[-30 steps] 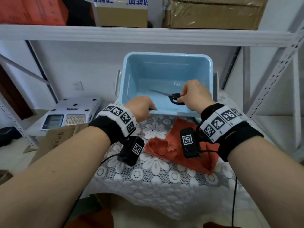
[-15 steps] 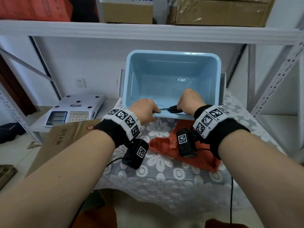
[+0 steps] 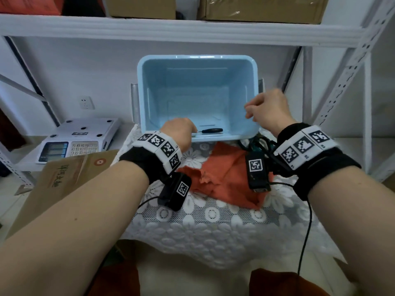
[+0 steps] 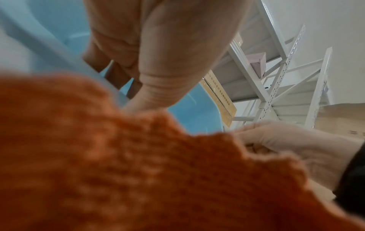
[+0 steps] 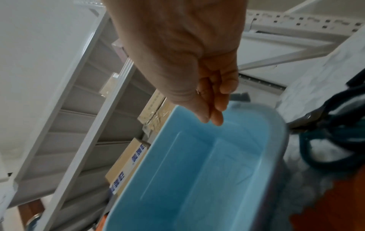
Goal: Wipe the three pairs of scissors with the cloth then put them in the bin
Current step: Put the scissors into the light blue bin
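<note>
A light blue bin point(image 3: 147, 99) stands at the back of the lace-covered table. Black-handled scissors point(image 3: 212, 130) lie level just inside its near wall. Their blade tip runs into the curled fingers of my left hand point(image 3: 181, 132), which sits at the near rim point(image 4: 118, 73). My right hand point(image 3: 254, 111) hovers over the bin's right rim, fingers loosely curled and holding nothing point(image 5: 211, 120). The orange cloth point(image 3: 226, 176) lies crumpled on the table in front of the bin point(image 4: 138, 171). Dark teal-handled scissors point(image 3: 256, 144) lie by the bin's right corner point(image 5: 335, 140), partly hidden by my right wrist.
A white weighing scale point(image 3: 79, 139) and a brown cardboard piece point(image 3: 64, 174) sit to the left. A metal shelf point(image 3: 192, 28) with boxes spans overhead, and its perforated post point(image 3: 350, 67) rises on the right. The table's front edge point(image 3: 213, 253) drops off towards me.
My right hand has let go of the black scissors' handle and lifted up and to the right. The scissors now lie at the bin's near wall, and my left hand stays at the blade tip.
</note>
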